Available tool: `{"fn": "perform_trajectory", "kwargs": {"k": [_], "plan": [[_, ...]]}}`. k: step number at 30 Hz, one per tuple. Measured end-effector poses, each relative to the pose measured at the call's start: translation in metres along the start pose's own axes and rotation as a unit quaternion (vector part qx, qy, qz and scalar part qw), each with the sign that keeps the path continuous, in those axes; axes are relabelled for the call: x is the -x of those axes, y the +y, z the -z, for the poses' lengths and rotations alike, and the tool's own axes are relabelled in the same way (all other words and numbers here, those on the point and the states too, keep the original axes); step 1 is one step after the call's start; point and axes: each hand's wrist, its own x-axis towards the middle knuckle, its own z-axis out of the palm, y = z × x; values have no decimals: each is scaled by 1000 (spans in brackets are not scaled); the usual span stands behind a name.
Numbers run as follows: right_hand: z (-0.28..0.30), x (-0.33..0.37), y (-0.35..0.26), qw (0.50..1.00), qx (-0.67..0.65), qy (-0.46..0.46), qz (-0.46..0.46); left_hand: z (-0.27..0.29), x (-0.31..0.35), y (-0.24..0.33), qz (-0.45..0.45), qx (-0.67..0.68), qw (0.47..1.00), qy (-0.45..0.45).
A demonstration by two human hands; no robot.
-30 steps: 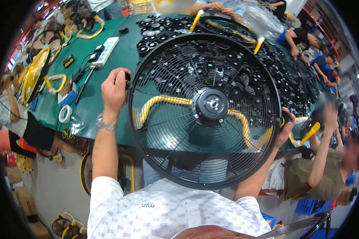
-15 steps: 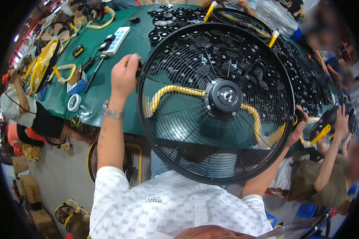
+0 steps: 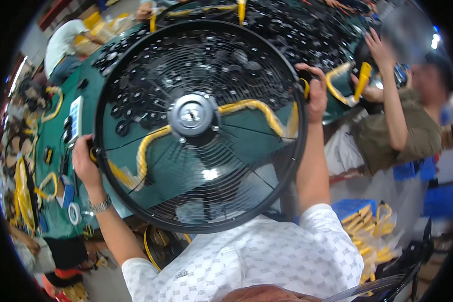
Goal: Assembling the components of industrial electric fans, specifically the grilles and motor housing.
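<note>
Between my two hands I hold a large round black floor fan [image 3: 192,115], its wire grille and grey-black motor housing facing me. My left hand [image 3: 87,162] is closed at a knob on the left of the rim. My right hand [image 3: 314,94] grips the black and yellow knob [image 3: 305,85] on the opposite side. A bent yellow tube stand [image 3: 144,151], its ends in clear wrap, shows through the grille. The fan is tilted, right side higher, and held up in front of my chest. Its blades cannot be made out clearly.
A green table [image 3: 60,128] lies beyond the fan, covered at the far side with many black round parts [image 3: 287,38]. A white power strip [image 3: 76,118] and a white roll [image 3: 74,213] are at left. On the right, a co-worker [image 3: 395,118] stands close; yellow parts [image 3: 370,226] are stacked behind.
My view has swung to the right, with the table shifting left in it. The fan has tilted, its right side rising and left side dropping; both hands remain on its rim.
</note>
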Motion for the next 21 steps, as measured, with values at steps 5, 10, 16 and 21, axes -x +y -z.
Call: {"fn": "perform_trajectory", "kwargs": {"k": [5,10,16,21], "plan": [[-12,1,-8,998,-50,19,-17,-11,7,6,112,200,971,66],[2,-7,-29,990,137,-42,-1,1,-3,15,356,423,833,-31],[13,-27,-36,932,321,-144,87,1,4,-32,344,409,842,-78],[10,-58,-48,855,454,-192,-162,-11,12,-38,-86,-86,992,29]]}}
